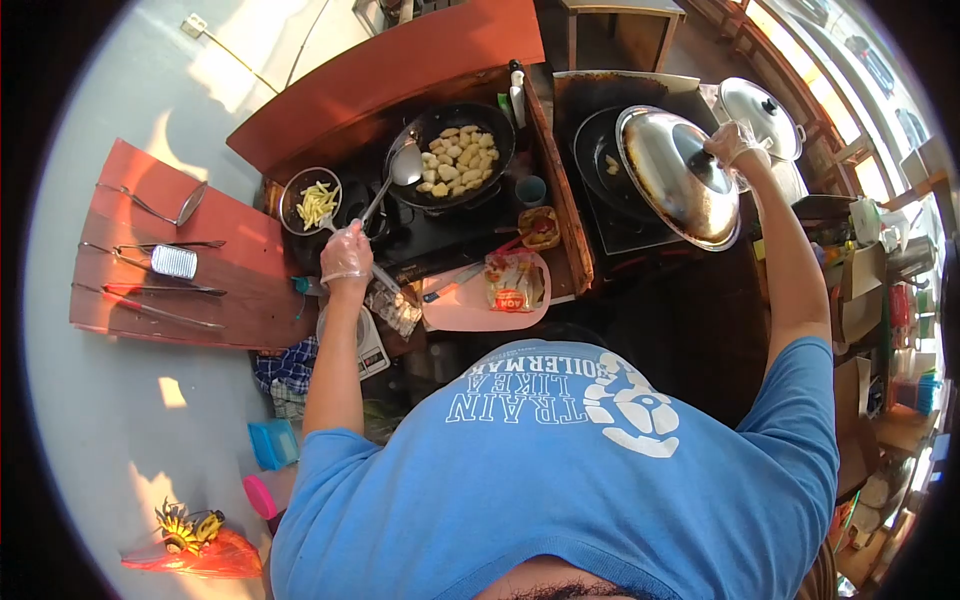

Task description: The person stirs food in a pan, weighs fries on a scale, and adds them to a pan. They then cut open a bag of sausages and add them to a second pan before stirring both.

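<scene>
My left hand (346, 254), in a clear plastic glove, is wrapped round the handle of a metal ladle (405, 165), whose bowl lies over the left edge of a black wok (447, 203) of pale food pieces (462, 160). A strainer (284, 205) with pale strips (317, 204) is beside that hand; whether its handle is also held is unclear. My right hand (738, 146), gloved too, grips the knob of a large domed lid (680, 185). The lid hangs tilted over the right side of a dark pan (600, 165) with a few small pieces inside.
Tongs (165, 289) and a grater (174, 262) lie on a red board (230, 280) at the left. A pink cutting board (470, 312) holds a packet (512, 281) and a knife (452, 284). Beyond the lid stands a lidded pot (758, 108). A scale (372, 350) sits by my left forearm.
</scene>
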Available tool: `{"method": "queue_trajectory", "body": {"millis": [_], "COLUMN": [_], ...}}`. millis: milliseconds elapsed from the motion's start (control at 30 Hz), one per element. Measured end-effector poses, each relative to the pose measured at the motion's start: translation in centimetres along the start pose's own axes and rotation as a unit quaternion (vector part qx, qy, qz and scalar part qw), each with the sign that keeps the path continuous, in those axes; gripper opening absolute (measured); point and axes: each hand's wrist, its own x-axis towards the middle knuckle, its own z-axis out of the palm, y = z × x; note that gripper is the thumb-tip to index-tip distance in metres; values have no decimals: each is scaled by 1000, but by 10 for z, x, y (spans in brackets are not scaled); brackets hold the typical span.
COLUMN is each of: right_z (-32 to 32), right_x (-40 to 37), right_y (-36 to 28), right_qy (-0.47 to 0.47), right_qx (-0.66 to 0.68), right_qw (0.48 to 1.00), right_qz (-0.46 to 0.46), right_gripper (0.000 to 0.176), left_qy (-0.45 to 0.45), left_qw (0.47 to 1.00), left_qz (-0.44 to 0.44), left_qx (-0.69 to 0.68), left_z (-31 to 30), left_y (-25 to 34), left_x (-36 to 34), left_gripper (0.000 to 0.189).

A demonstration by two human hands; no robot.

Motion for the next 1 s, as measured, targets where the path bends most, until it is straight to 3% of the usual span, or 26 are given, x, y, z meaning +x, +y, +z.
{"method": "queue_trajectory", "body": {"millis": [67, 200, 233, 267, 333, 400, 433, 467, 533, 567, 600, 700, 800, 933, 967, 1000], "right_z": [-5, -20, -27, -33, -33, -35, -38, -41, -19, -11, -21, -35, -37, -31, -30, -30], "right_x": [2, -4, -5, -7, 3, 7, 3, 1, 38, 51, 37, 18, 14, 26, 31, 30], "right_y": [3, 4, 8, 12, 17, 21, 19, 21, 65, 80, 69, 55, 55, 70, 74, 77], "right_qy": [-17, -32, -70, -101, -94, -107, -97, -88, -88, -78, -74, -74, -91, -120, -117, -116], "right_qx": [-13, -43, -96, -146, -407, -400, -378, -355, -256, -221, -272, -319, -300, -230, -220, -215], "right_qw": [1000, 997, 993, 983, 885, 895, 906, 916, 950, 955, 940, 923, 930, 955, 956, 957], "right_qz": [12, 57, 8, -44, -207, -167, -167, -167, -157, -180, -195, -200, -189, -144, -155, -159], "right_gripper": [31, 30, 27, 28, 39, 46, 45, 44, 41, 40, 39, 36, 33, 33, 33, 32], "left_qy": [5, 22, 63, 19, 46, -76, -64, -121, -145, -200, -255, -305, -333, -284, -209, -212], "left_qw": [999, 976, 973, 977, 966, 977, 970, 971, 961, 956, 947, 946, 937, 947, 952, 951], "left_qz": [-31, -83, -8, -53, 78, 69, 122, 111, 194, 164, 135, 97, 78, 105, 191, 192], "left_qx": [4, -199, -223, -206, -242, -186, -202, -176, -135, -137, -139, -59, -64, -107, -114, -115], "left_z": [2, -12, -10, -6, -5, 4, 30, 24, 55, 38, 17, 24, 56, 116, 125, 128], "left_y": [3, 37, 53, 73, 124, 190, 213, 248, 289, 312, 331, 360, 359, 352, 347, 344], "left_x": [0, 22, 33, 40, 53, 69, 76, 78, 87, 89, 92, 100, 100, 96, 91, 93], "left_gripper": [27, 28, 29, 27, 25, 25, 23, 20, 21, 21, 21, 21, 22, 19, 15, 15]}}
